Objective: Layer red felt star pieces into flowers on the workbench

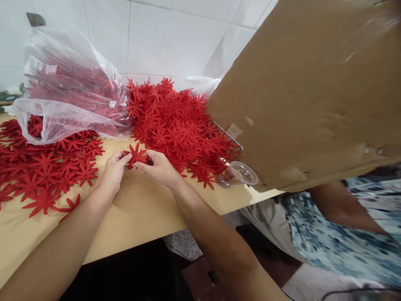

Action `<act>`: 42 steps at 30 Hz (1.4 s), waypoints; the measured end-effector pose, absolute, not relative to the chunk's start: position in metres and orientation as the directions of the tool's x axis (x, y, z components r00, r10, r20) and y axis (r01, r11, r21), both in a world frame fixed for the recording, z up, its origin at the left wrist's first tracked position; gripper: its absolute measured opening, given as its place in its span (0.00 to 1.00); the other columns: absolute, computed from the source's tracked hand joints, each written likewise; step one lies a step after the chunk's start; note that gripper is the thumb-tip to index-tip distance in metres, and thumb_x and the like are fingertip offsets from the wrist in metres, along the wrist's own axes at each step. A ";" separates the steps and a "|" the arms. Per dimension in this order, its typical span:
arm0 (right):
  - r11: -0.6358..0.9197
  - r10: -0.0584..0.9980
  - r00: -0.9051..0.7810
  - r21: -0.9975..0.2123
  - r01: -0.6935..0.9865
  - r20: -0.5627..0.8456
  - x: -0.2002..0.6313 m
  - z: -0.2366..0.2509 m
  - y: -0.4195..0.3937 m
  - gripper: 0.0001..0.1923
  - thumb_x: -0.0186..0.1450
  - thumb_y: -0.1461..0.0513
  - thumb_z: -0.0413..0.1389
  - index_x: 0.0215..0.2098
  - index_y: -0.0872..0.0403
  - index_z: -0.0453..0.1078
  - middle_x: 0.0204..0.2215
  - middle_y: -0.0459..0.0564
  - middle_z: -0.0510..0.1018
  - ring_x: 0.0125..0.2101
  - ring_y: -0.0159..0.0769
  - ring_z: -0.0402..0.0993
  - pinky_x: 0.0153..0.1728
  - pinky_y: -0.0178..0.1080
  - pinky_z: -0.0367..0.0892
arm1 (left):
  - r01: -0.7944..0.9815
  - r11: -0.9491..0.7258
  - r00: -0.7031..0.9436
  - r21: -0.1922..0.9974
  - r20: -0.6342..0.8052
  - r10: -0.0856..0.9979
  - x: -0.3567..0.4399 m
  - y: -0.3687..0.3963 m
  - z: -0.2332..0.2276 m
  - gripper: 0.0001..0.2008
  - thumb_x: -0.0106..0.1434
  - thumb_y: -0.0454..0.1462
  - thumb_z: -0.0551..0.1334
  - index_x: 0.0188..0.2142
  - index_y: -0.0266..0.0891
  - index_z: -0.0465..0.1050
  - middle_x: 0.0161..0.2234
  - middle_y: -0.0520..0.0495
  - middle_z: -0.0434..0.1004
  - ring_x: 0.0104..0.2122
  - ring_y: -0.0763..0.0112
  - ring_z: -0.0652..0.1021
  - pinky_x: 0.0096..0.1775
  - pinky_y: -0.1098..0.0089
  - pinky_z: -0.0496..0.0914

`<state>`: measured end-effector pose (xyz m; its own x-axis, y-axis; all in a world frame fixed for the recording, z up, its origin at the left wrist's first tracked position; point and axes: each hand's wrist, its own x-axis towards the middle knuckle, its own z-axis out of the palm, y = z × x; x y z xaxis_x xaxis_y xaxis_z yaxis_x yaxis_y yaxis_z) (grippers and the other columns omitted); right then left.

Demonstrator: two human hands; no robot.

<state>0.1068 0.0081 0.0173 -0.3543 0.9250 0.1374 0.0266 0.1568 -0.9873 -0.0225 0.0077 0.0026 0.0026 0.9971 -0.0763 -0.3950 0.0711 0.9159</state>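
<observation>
Between my two hands, above the pale wooden table [140,213], is a red flower-shaped piece [137,155] with several narrow petals. My left hand [116,167] pinches its left side between thumb and fingers. The thumb and fingers of my right hand [159,166] are closed on its right side. Beyond my right hand rises a large heap of the same red flower shapes [172,121]. More flat red flower shapes [46,171] lie spread to the left of my left hand. Some of my fingertips are hidden behind the piece.
A clear plastic bag [75,88] full of red pieces stands at the back left. A large cardboard sheet [307,96] leans over the right side. A clear plastic cup [242,173] lies near the heap. Beyond the cardboard sits another person in a patterned garment [326,234].
</observation>
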 end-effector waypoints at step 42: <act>0.280 0.955 -0.187 -0.913 0.298 0.232 0.112 0.000 0.011 0.12 0.58 0.56 0.49 0.22 0.56 0.62 0.18 0.42 0.62 0.21 0.26 0.57 0.24 0.33 0.55 | -0.072 0.003 0.141 0.997 0.007 0.990 -0.023 0.008 0.002 0.08 0.51 0.36 0.61 0.32 0.36 0.68 0.26 0.53 0.70 0.24 0.81 0.67 0.26 0.78 0.62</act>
